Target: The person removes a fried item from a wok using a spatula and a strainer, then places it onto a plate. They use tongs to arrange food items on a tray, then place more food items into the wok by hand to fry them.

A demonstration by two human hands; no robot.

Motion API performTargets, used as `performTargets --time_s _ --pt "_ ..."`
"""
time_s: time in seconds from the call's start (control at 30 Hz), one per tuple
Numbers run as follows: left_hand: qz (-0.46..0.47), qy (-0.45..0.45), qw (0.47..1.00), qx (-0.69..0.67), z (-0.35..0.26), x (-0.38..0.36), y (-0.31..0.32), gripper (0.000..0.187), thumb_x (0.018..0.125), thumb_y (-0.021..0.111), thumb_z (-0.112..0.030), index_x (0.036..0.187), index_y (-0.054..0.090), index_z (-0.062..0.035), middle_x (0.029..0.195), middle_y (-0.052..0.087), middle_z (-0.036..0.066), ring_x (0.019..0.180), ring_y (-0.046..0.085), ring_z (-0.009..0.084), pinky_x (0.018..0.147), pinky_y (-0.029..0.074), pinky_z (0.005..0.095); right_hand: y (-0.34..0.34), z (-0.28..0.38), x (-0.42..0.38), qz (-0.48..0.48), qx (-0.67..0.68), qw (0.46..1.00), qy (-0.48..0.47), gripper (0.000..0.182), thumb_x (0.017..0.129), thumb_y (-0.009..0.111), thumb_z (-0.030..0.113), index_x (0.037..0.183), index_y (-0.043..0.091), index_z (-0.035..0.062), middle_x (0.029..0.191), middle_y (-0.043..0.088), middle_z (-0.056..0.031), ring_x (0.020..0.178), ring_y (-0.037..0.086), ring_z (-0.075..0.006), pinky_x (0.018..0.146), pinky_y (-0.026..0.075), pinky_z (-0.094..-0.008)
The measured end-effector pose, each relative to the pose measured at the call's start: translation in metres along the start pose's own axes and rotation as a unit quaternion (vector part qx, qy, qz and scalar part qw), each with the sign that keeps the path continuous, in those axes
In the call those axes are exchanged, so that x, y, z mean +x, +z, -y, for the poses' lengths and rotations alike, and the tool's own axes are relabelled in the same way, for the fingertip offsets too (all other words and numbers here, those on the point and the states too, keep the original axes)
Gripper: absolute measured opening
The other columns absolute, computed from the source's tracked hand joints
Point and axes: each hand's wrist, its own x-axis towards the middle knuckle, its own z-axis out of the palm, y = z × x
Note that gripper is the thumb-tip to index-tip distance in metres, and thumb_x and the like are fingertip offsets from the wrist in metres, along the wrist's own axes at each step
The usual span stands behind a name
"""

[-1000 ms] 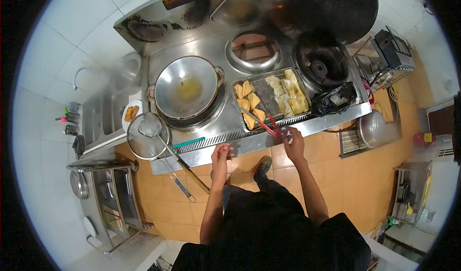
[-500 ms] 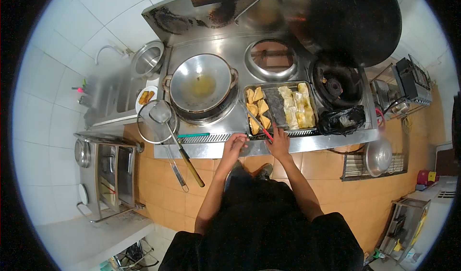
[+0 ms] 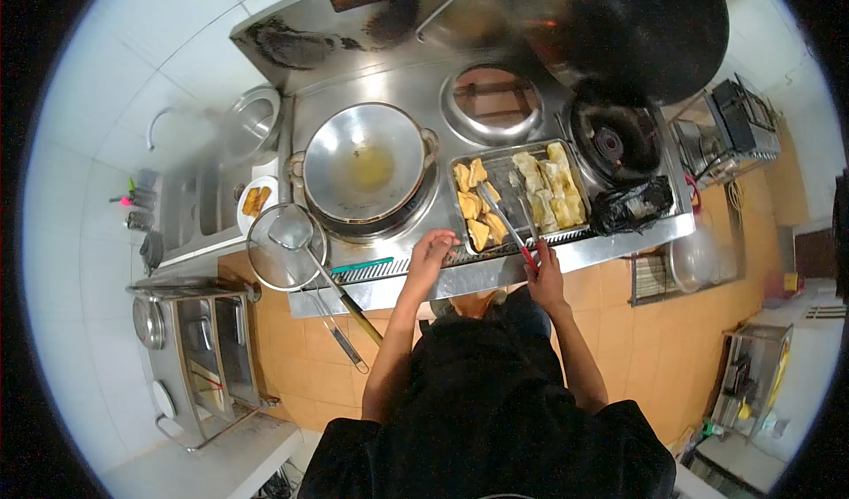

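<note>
My right hand (image 3: 546,278) is closed around the red-handled end of a pair of metal tongs (image 3: 507,218). The two tong arms are spread apart over the metal tray (image 3: 455,225) on the stove's front. Golden triangular fried pieces (image 3: 478,232) fill the tray's left side, and pale yellow wrapped pieces (image 3: 559,191) lie in rows on its right. Left of the tray's front corner, my left hand (image 3: 430,262) hovers at the stove edge. Its fingers are loosely bent and apart, with nothing in them.
A wok (image 3: 363,163) with a little oil sits left of the tray. A round strainer (image 3: 256,265) and a ladle (image 3: 290,228) overhang the edge, near a white plate (image 3: 250,220) of fried food. To the right are a burner (image 3: 610,141) and a black plastic bag (image 3: 632,205).
My right hand has moved right along the tray's front edge and now grips the tongs' handles, whose arms show spread. My left hand stays near the left front corner. The view has shifted slightly.
</note>
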Motion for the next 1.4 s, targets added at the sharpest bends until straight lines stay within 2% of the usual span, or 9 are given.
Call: performTargets --time_s 0.37,0.5,0.67,0.77,0.93,1.03,1.1,1.2,1.4 --pt "-0.056 0.006 0.998 0.006 -0.014 0.015 0.033 0.020 0.098 0.052 -0.023 0.107 0.059 -0.0064 0.100 0.064 0.004 0.080 0.058 0.0102 0.071 0.046 0.0254 -0.016 -0.017 0.014 0.121 0.012 0.992 -0.030 0.066 0.084 0.067 0.017 0.139 0.035 0.0004 0.118 0.052 -0.0223 0.109 0.051 -0.0417 0.093 0.043 -0.0467" --pt "-0.041 0.024 0.999 0.005 -0.013 0.031 0.065 0.022 0.098 0.053 -0.024 0.107 0.059 -0.0057 0.101 0.064 0.004 0.081 0.059 0.0105 0.070 0.045 0.0243 -0.018 -0.035 0.026 0.125 -0.021 0.985 -0.117 0.068 0.083 0.069 0.024 0.138 0.037 0.0021 0.124 0.050 -0.0225 0.110 0.050 -0.0421 0.095 0.043 -0.0470" --pt "-0.023 -0.008 1.000 0.013 -0.008 0.065 0.103 0.019 0.098 0.051 -0.015 0.108 0.057 0.0002 0.097 0.065 0.007 0.081 0.058 0.0116 0.074 0.047 0.0260 -0.045 -0.030 0.045 0.211 -0.043 0.970 -0.110 0.065 0.083 0.068 0.032 0.136 0.041 0.0050 0.119 0.050 -0.0215 0.107 0.053 -0.0424 0.090 0.046 -0.0496" --pt "-0.032 0.009 0.997 0.069 0.004 0.098 0.118 0.020 0.098 0.052 -0.016 0.107 0.058 0.0002 0.097 0.065 0.007 0.080 0.058 0.0112 0.073 0.047 0.0257 -0.047 -0.050 0.066 0.153 -0.031 0.975 -0.155 0.060 0.086 0.063 0.037 0.134 0.045 0.0051 0.119 0.051 -0.0209 0.106 0.054 -0.0420 0.091 0.045 -0.0499" --pt "-0.035 -0.074 0.992 0.093 0.021 0.173 0.140 0.026 0.096 0.056 -0.021 0.111 0.060 0.0000 0.102 0.066 0.008 0.087 0.061 0.0126 0.077 0.048 0.0265 -0.066 -0.050 0.140 0.135 -0.034 0.983 -0.119 0.040 0.088 0.059 0.026 0.123 0.058 0.0072 0.126 0.055 -0.0231 0.111 0.054 -0.0429 0.099 0.041 -0.0495" --pt "-0.069 -0.069 0.974 0.205 0.042 0.223 0.148 0.034 0.091 0.061 -0.025 0.113 0.061 0.0008 0.107 0.067 0.014 0.096 0.064 0.0220 0.084 0.049 0.0323 -0.063 -0.052 0.195 0.147 0.003 0.982 -0.122 0.036 0.088 0.059 0.021 0.122 0.059 0.0103 0.126 0.057 -0.0199 0.115 0.054 -0.0415 0.102 0.038 -0.0496" --pt "-0.135 -0.005 0.899 0.416 0.050 0.248 0.155 0.041 0.084 0.066 -0.028 0.111 0.061 0.0016 0.112 0.064 0.022 0.105 0.062 0.0336 0.091 0.048 0.0390 -0.044 -0.063 0.226 0.081 -0.042 0.984 -0.151 0.035 0.086 0.060 0.020 0.120 0.060 0.0123 0.123 0.059 -0.0172 0.113 0.054 -0.0389 0.101 0.039 -0.0487" --pt "-0.133 -0.017 0.904 0.405 0.054 0.266 0.159 0.044 0.079 0.068 -0.027 0.112 0.061 0.0012 0.115 0.062 0.024 0.110 0.057 0.0397 0.096 0.045 0.0433 -0.053 -0.046 0.252 0.088 -0.049 0.987 -0.124 0.033 0.086 0.059 0.013 0.119 0.061 0.0106 0.118 0.062 -0.0128 0.110 0.055 -0.0364 0.098 0.040 -0.0459" --pt "-0.201 -0.078 0.865 0.454 0.052 0.268 0.174 0.047 0.076 0.070 -0.024 0.117 0.059 -0.0033 0.116 0.062 0.022 0.112 0.058 0.0362 0.096 0.046 0.0448 -0.054 -0.056 0.260 0.093 -0.004 0.990 -0.105 0.035 0.086 0.060 0.014 0.121 0.061 0.0117 0.123 0.060 -0.0119 0.118 0.051 -0.0350 0.103 0.038 -0.0444"
